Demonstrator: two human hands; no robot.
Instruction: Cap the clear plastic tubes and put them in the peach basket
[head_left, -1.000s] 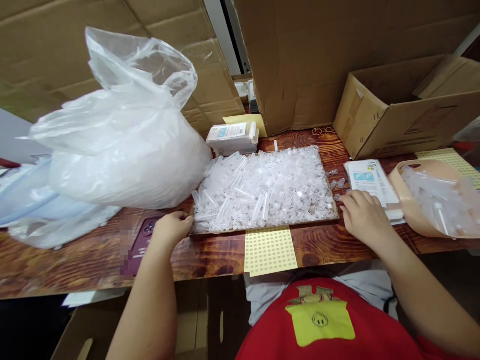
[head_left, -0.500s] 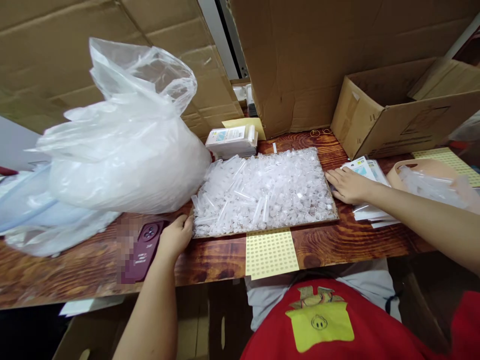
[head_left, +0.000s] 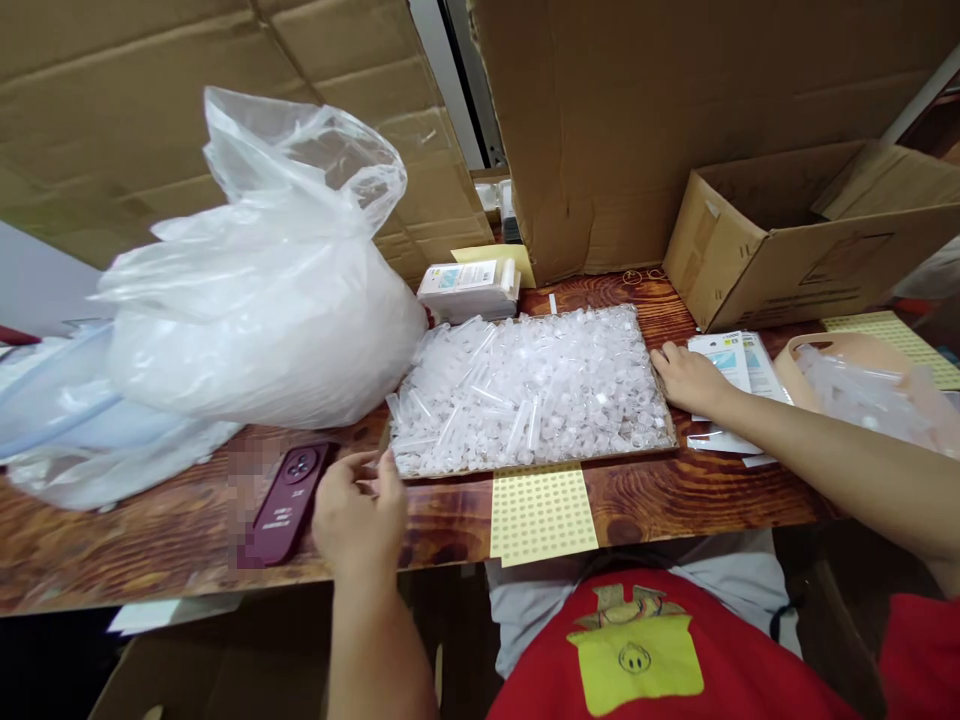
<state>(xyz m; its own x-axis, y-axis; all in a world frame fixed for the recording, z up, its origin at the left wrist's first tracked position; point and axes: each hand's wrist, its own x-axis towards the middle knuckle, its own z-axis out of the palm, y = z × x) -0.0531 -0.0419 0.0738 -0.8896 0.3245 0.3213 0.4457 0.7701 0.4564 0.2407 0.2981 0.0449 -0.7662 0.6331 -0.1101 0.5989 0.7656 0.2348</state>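
Observation:
A shallow cardboard tray (head_left: 600, 458), heaped with small clear plastic tubes and caps (head_left: 517, 385), lies on the wooden table. My left hand (head_left: 361, 510) is at the tray's near left corner, fingers bent and thumb apart, with nothing visible in it. Against the tray's right edge rest the fingertips of my right hand (head_left: 691, 378); its fingers are loosely bent and hold nothing I can see. White printed packets (head_left: 724, 360) lie beside and partly under my right hand and wrist. A dark red phone (head_left: 289, 505) lies left of my left hand.
A large, full plastic bag (head_left: 262, 320) stands left of the tray. Behind it sits a stack of packets (head_left: 469, 288). Yellow sticker sheets (head_left: 544, 515) overhang the front edge. At right are an open cardboard box (head_left: 810, 240) and a beige container (head_left: 806, 365) of plastic pieces.
My left hand has moved off the tray's corner toward me and turned, its thumb now apart from the fingers. My right hand stays at the right edge, fingers more bent. The view shifted slightly.

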